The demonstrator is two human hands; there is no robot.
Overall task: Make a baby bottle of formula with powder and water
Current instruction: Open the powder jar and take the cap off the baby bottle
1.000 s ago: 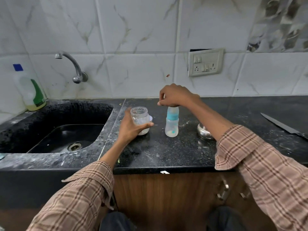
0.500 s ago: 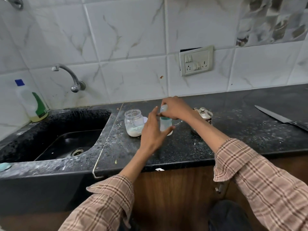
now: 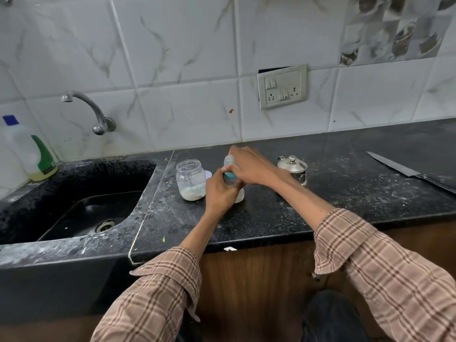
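The baby bottle, clear with a teal collar and a clear cap, stands on the black counter. My left hand grips its body from the near side. My right hand curls over the cap and collar from the right. Just left of the bottle stands an open clear jar with a little pale powder at its bottom; a white lid shows behind it.
A small lidded steel pot stands right of my right wrist. A knife lies at the far right. The black sink with tap is to the left, and a soap bottle at its back corner.
My left hand let go of the powder jar and moved right to grip the bottle's body. My right hand stayed on the bottle's top. The camera view tilted and shifted.
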